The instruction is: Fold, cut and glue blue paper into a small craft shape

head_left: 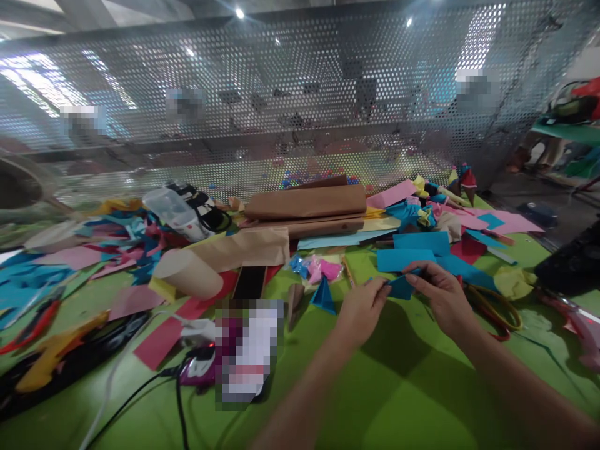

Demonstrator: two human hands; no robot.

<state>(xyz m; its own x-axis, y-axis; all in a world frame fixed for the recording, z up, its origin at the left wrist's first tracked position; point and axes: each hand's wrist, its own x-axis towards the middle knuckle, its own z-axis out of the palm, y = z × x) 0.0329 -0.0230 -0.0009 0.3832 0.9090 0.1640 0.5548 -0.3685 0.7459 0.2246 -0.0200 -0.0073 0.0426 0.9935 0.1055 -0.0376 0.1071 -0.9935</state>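
Between both hands, above the green table, is a small piece of blue paper [401, 288]. My left hand [363, 309] pinches its left edge, fingers closed. On the right edge, my right hand [438, 290] grips it between thumb and fingers. Blue paper sheets [405, 259] lie just behind the hands. To the left of my left hand stands a folded blue paper cone [323, 297], beside a brown paper cone [294, 305]. A clear packet with pink and blue pieces [319, 267] lies behind them, near a pencil [347, 272].
Scissors [497, 310] lie right of my right hand. At the left are a phone [253, 350], cables, a white paper roll [188, 274], a yellow glue gun [60, 350] and red-handled pliers [35, 328]. Brown paper [304, 203] and coloured scraps line the back, before a perforated metal screen [281, 94].
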